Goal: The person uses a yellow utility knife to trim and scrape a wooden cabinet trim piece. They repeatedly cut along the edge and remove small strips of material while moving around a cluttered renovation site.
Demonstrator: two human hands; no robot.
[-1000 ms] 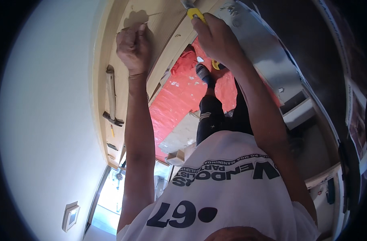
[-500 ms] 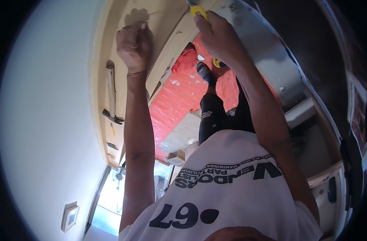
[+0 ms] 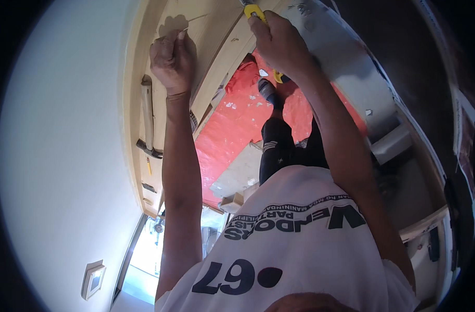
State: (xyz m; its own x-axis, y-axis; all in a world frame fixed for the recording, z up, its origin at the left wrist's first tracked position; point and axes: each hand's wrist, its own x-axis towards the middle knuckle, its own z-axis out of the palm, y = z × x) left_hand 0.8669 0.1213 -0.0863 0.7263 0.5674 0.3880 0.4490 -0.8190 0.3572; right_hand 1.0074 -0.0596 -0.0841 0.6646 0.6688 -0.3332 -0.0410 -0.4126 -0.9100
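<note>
My left hand is closed in a pinch above a pale wooden board. A thin sliver shows at its fingertips, too small to name, and the hand's shadow falls on the wood with a thin line beside it. In my right hand is a yellow utility knife, its grey end pointing up and away past the far edge of the picture. A claw hammer with a wooden handle lies left of my left forearm. Just nearer lie a small yellow pencil-like stick and a small dark piece.
A white wall rises on the left, with a small framed fixture. Red sheeting with pale scraps covers the floor under my feet. A yellow-and-black object lies near my foot. Grey panel stretches along the right.
The view has shifted slightly. Both hands keep nearly the same places and grips; the left hand's thin sliver shows a little more clearly.
</note>
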